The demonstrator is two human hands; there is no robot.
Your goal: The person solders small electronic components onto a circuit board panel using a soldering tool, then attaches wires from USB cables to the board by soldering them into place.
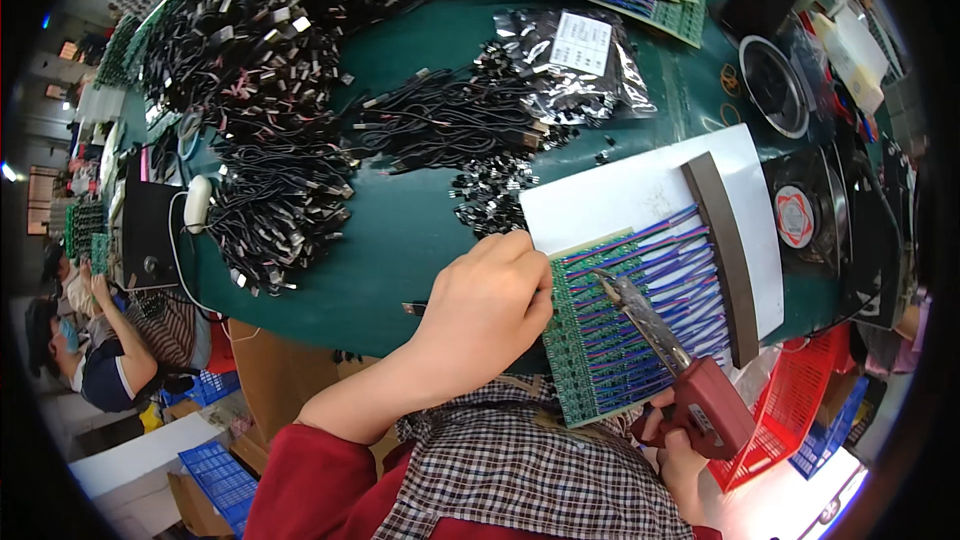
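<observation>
Checked apron (540, 480), left hand (490, 290) at circuit board (580, 355) edge, tabletop (390, 240) space leftward.

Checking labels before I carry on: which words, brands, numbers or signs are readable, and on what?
No words are legible enough to quote.
White label on plastic bag: print too small.
Label on red soldering gun: too small, blurred.
Round red-and-white label at right: geometric pattern, no legible wording.
Dark emblem, lower right: blurred.

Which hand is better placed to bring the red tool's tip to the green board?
Probably the right hand: it grips the red tool, whose tip reaches over the green board. The left hand is curled by the board's edge, away from the handle.
</observation>
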